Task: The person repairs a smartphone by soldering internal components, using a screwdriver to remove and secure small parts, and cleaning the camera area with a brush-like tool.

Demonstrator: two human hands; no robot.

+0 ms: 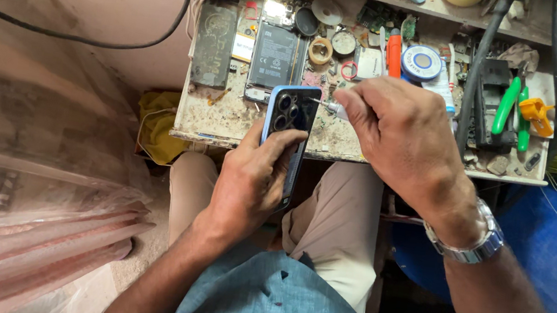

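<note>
My left hand (254,178) grips a blue-edged smartphone (291,112) upright over my lap, its dark back and round camera lenses facing up. My right hand (402,133) pinches a thin metal-tipped tool (325,103), its point touching the phone's upper right edge. A metal watch sits on my right wrist. Both hands hover just in front of a small, dirty workbench (226,118).
On the bench lie an opened phone with its battery exposed (278,54), a dark phone back cover (214,42), tape rolls (320,50), a blue-and-white round tin (421,61), an orange-handled tool (394,54) and green-handled pliers (511,107). Pink plastic sheeting (23,217) lies left.
</note>
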